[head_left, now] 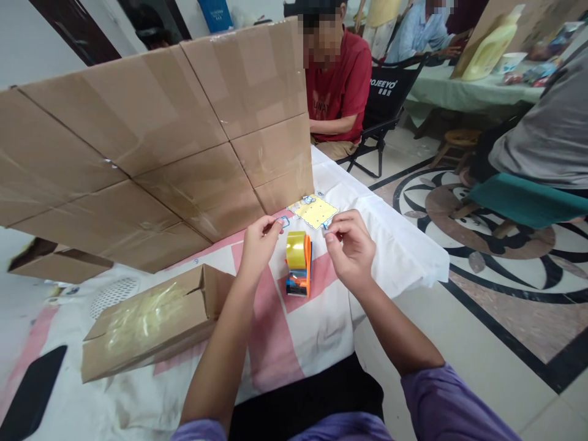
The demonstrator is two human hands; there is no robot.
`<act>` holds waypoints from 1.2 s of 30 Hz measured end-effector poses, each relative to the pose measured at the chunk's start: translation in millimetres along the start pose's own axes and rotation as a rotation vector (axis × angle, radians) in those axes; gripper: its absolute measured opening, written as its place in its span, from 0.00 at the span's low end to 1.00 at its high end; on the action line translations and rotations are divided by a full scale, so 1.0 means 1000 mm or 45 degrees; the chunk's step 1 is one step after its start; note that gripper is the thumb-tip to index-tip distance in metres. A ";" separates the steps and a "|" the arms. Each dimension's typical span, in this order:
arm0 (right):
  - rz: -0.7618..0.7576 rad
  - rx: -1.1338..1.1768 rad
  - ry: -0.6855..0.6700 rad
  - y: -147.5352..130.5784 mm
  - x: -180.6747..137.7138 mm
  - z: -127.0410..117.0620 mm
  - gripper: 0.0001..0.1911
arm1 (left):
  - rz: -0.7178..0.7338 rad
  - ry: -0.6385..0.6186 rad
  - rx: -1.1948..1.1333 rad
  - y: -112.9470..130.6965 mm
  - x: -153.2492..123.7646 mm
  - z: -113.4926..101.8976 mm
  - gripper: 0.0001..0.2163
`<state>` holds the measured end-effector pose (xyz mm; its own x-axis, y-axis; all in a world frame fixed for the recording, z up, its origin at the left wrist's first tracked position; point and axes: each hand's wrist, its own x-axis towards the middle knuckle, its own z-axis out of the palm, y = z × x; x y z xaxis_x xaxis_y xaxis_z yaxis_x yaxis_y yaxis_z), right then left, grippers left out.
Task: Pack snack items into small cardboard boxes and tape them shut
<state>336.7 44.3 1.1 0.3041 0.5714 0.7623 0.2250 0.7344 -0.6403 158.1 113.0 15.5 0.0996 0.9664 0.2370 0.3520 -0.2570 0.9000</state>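
Left hand (261,237): thumb and forefinger were pinched together on a small blue-edged piece (285,222), lifted just above the cloth.
Right hand (354,252): the fingers were closed at their tips on a blue scrap (326,226), mostly hidden by them; its shape could not be told.
Yellow sheet (319,212): it lay flat beyond and between the hands, near the foot of the cardboard wall, with small blue-outlined shapes at its far edge.
Good handling: pieces this small and thin probably called for a light pinch at the rim, both wrists steady and low. Keeping the fingertips off the middle would likely have saved them from creasing or sticking.
Tape dispenser (308,260): orange, with a wide yellow roll, it stood between the forearms, where a sleeve or wrist might have knocked it.
Counter (271,334): a white cloth with pink blocks covered it, wrinkled in places, so light pieces might have slid into folds.
Cardboard: a tall taped wall (197,135) screened the far side; a long taped box (151,324) lay by the left forearm.
Room: beyond, a person in red (342,89) sat by a black folding chair (388,92); patterned stone floor (500,361) spread to the right.
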 end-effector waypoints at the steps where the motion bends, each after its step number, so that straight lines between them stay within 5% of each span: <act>1: 0.072 0.029 -0.002 0.004 0.000 0.000 0.04 | 0.028 -0.028 0.047 -0.001 0.012 0.003 0.12; 5: 0.626 0.505 0.012 0.025 0.001 -0.001 0.12 | 0.034 -0.329 0.434 0.002 0.075 0.033 0.15; 9: 1.006 0.965 0.038 0.039 0.004 -0.002 0.13 | -0.110 -0.629 0.695 -0.006 0.141 0.089 0.13; 15: 1.064 1.005 0.169 0.055 0.000 -0.008 0.14 | -0.241 -0.843 1.118 -0.033 0.174 0.147 0.11; 18: 1.037 0.838 0.191 0.064 -0.005 -0.013 0.15 | -0.194 -0.780 1.266 -0.029 0.177 0.152 0.21; 21: 0.848 0.509 0.197 0.070 -0.010 -0.016 0.13 | -0.116 -0.680 1.320 -0.004 0.174 0.144 0.20; 23: 0.601 0.221 0.164 0.070 -0.014 -0.016 0.10 | -0.039 -0.506 1.267 0.020 0.156 0.127 0.14; 25: 0.351 -0.015 0.090 0.063 -0.018 -0.014 0.06 | 0.073 -0.140 1.042 0.042 0.115 0.097 0.13; 29: 0.155 -0.129 -0.083 0.036 -0.036 0.002 0.04 | 0.283 0.662 0.532 0.055 -0.024 0.006 0.13; 33: 0.517 0.206 -0.175 0.006 -0.073 0.042 0.06 | 0.122 1.034 0.901 0.020 -0.136 -0.115 0.12; 35: 0.828 0.427 -0.231 -0.003 -0.094 0.074 0.09 | -0.152 1.018 1.171 -0.002 -0.156 -0.175 0.16; 36: 0.962 0.497 -0.253 -0.005 -0.104 0.091 0.10 | -0.318 0.889 1.240 -0.013 -0.158 -0.200 0.20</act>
<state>220.0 14.3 -66.0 0.0688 0.9826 0.1727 -0.3163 0.1857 -0.9303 -48.8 -34.9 39.2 -0.4856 0.7087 0.5118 0.8691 0.3281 0.3702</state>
